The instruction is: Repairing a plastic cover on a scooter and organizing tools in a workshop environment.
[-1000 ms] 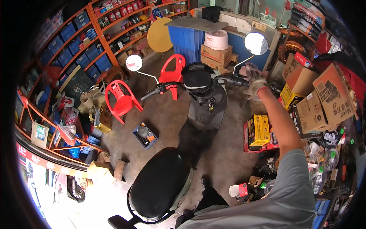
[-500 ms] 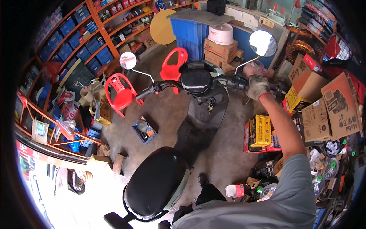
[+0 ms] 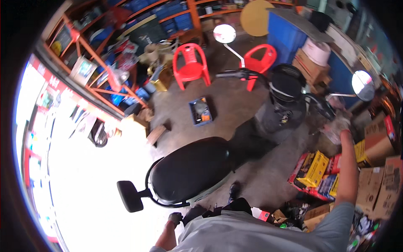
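Note:
The electric scooter (image 3: 189, 168) stands in front of me, with its long black seat toward me and its handlebar farther off to the right. My right hand (image 3: 338, 122), in a pale work glove, is closed around the right handlebar grip, somewhat blurred. Next to that grip, a round mirror (image 3: 362, 85) sticks up on its stem. A key hangs from the scooter's front panel (image 3: 285, 117). Low in the view, my left hand (image 3: 175, 217) hangs beside the rear of the seat in a dark glove. Its fingers are too small and dark to make out.
Two red plastic chairs (image 3: 191, 65) stand beyond the scooter. A blue crate (image 3: 200, 111) of tools lies on the floor. Yellow and red boxes (image 3: 314, 169) and cardboard cartons (image 3: 370, 189) crowd the right side. A backrest pad (image 3: 130, 196) juts behind the seat.
The view has swung left, so the scooter appears farther right and turned. My left forearm has come into sight. My right hand stays at the handlebar grip.

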Tool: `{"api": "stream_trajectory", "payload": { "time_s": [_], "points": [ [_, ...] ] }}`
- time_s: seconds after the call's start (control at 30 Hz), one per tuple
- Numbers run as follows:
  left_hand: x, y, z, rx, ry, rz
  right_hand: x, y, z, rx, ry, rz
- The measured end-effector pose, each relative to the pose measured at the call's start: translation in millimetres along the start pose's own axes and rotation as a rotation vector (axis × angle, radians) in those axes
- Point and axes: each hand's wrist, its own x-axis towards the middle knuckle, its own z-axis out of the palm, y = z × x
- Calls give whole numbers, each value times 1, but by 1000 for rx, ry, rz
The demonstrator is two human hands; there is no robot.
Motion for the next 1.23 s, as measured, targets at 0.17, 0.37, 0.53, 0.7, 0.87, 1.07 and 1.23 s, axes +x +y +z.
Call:
{"api": "stream_trajectory", "payload": {
  "time_s": [0.17, 0.37, 0.53, 0.7, 0.87, 1.07, 1.23],
  "points": [
    [-29, 31, -14, -919, -35, -529, 1, 11, 28, -157, 166, -55],
    [-50, 58, -21, -1033, 111, -650, 18, -9, 36, 145, 582, -516],
    [-54, 57, -21, -1108, 94, -667, 7, -15, 14, 124, 444, -457],
    [-50, 65, -28, -427, -28, -399, 12, -15, 7, 31, 277, -289],
    [-46, 4, 28, -639, 97, -322, 18, -37, -4, 28, 131, -156],
    [-58, 22, -3, 252, 277, 266, 5, -24, -21, 1, -44, 57],
    [-52, 31, -4, -707, 171, -154, -7, -38, -57, -94, -401, 212]
  ]
}}
